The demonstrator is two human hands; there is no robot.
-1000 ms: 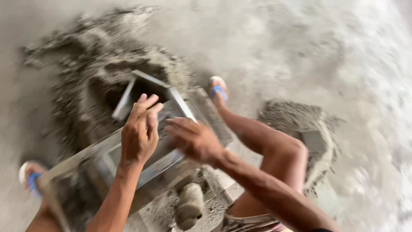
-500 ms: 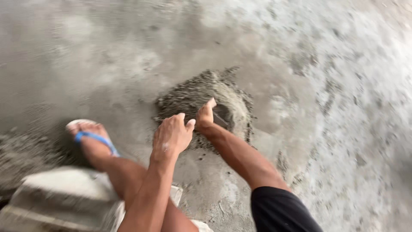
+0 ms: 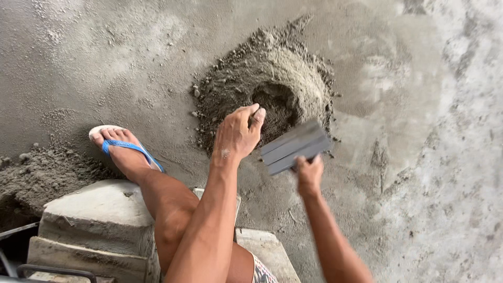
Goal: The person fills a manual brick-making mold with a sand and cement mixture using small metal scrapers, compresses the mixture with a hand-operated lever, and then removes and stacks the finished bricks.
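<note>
- One grey concrete floor [image 3: 78, 63] fills the view, dusted with damp mix.
- A sandy mortar mound [image 3: 293, 73] sits at twelve o'clock, a hollow scooped in its near side.
- A cast concrete block [image 3: 99, 220] lies at seven o'clock beside a foot in a blue sandal [image 3: 126, 149].
- The left hand [image 3: 237, 133] hovers empty, fingers loosely curled, at the mound's edge.
- The right hand [image 3: 309, 175] grips a flat grey metal plate [image 3: 296, 147] at four o'clock of the hollow; keeping its edge low would help it scoop cleanly.

blue sandal [image 3: 123, 149], perhaps concrete block [image 3: 97, 217]
</note>
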